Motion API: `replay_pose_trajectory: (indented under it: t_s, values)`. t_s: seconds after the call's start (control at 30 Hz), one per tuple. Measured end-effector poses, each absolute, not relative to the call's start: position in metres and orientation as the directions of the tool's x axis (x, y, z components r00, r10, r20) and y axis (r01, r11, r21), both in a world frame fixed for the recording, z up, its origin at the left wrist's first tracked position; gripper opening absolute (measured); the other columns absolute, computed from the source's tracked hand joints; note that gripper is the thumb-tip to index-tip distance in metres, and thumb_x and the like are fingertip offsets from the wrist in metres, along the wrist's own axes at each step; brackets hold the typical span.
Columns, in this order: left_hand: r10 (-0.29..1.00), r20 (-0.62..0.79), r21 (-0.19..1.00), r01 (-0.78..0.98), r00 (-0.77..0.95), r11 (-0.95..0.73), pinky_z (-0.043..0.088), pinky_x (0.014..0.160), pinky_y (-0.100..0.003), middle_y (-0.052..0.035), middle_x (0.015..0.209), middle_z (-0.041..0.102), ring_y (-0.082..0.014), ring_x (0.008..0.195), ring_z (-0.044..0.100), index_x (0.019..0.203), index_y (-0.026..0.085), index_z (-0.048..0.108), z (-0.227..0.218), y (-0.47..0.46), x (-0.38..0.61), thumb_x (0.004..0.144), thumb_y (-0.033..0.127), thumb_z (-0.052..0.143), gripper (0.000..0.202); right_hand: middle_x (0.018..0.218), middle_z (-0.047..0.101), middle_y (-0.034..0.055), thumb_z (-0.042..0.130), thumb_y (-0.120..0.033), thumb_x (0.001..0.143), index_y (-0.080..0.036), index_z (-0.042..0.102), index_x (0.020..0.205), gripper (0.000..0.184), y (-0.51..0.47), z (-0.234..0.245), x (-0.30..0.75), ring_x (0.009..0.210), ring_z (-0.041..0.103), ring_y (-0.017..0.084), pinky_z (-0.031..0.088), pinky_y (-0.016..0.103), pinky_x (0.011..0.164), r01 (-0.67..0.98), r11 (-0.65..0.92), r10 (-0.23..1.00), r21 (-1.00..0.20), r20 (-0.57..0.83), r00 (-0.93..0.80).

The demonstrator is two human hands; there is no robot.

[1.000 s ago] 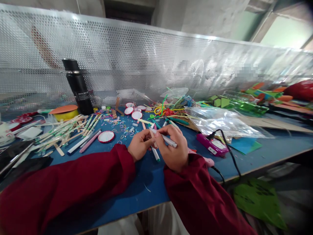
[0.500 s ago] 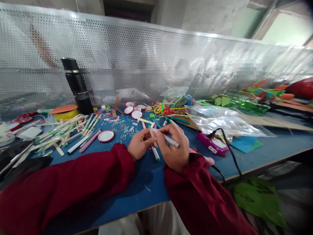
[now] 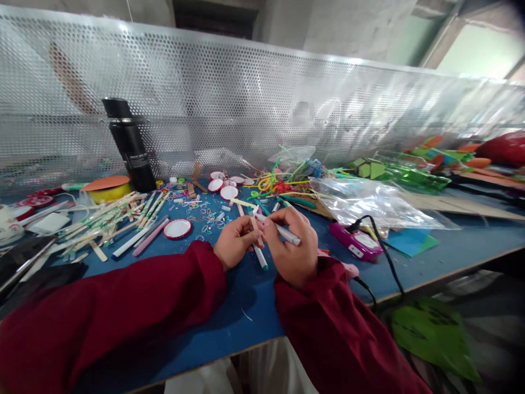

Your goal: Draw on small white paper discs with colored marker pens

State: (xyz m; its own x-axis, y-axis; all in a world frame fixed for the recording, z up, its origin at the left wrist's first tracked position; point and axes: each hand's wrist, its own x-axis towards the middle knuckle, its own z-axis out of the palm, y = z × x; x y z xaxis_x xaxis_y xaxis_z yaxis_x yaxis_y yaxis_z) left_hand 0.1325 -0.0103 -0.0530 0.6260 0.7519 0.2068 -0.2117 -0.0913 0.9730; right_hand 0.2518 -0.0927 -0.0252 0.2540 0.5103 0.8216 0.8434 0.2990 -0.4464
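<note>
My left hand (image 3: 234, 244) is closed on a small wooden craft stick (image 3: 256, 227), pinched between thumb and fingers. In my right hand (image 3: 294, 246) is a white marker (image 3: 287, 234), held like a pen with its tip end toward the stick. My fingers partly hide where the marker and stick meet. On the blue table (image 3: 241, 345) just below both hands lies a white marker with a green end (image 3: 261, 257). Beyond the hands are small coloured rubber bands (image 3: 211, 221) and red-rimmed white lids (image 3: 228, 192).
A black bottle (image 3: 130, 145) stands at the back left, near a pile of craft sticks (image 3: 98, 227). Pink and white markers (image 3: 151, 237) lie left of a lid. To the right are a purple device (image 3: 356, 242) with a black cable, a clear plastic bag (image 3: 381, 202) and coloured strips (image 3: 287, 178).
Both hands stay nearly in place with the stick and the marker. Only a very slight shift of my right hand shows.
</note>
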Motion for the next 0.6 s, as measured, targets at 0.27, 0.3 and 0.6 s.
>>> replay_pose_trajectory:
  t_s: [0.27, 0.3, 0.6]
  values:
    - [0.742, 0.226, 0.97, -0.214, 0.631, -0.114, 0.043, 0.053, -0.02, -0.001, 0.069, 0.066, -0.0124, 0.063, 0.063, 0.081, 0.017, 0.06, -0.0547, -0.0092, 0.1323, 0.078, 0.044, 0.081, 0.035, 0.074, 0.068, -0.0007, 0.06, -0.026, 0.09, -0.025, 0.059, 0.078, 0.012, -0.0926, -0.0259, 0.2521, 0.074, 0.062, 0.019, 0.046, 0.035, 0.075, 0.841, 0.302, 0.522, -0.449, 0.816, 0.248]
    - [0.741, 0.228, 0.97, -0.215, 0.631, -0.115, 0.042, 0.053, -0.02, -0.0008, 0.069, 0.066, -0.0124, 0.063, 0.063, 0.082, 0.017, 0.06, -0.0552, -0.009, 0.1324, 0.078, 0.044, 0.081, 0.035, 0.074, 0.068, -0.0006, 0.061, -0.026, 0.09, -0.025, 0.059, 0.078, 0.012, -0.0926, -0.0259, 0.2521, 0.074, 0.062, 0.019, 0.046, 0.035, 0.075, 0.838, 0.301, 0.518, -0.454, 0.816, 0.256]
    - [0.749, 0.209, 0.972, -0.216, 0.629, -0.089, 0.043, 0.053, -0.019, -0.0021, 0.077, 0.069, -0.0121, 0.065, 0.065, 0.089, 0.016, 0.063, -0.058, -0.0074, 0.1322, 0.077, 0.045, 0.083, 0.037, 0.072, 0.067, -0.0011, 0.061, -0.026, 0.089, -0.025, 0.058, 0.076, 0.013, -0.0926, -0.0249, 0.2517, 0.072, 0.061, 0.019, 0.046, 0.035, 0.074, 0.842, 0.295, 0.505, -0.451, 0.822, 0.263]
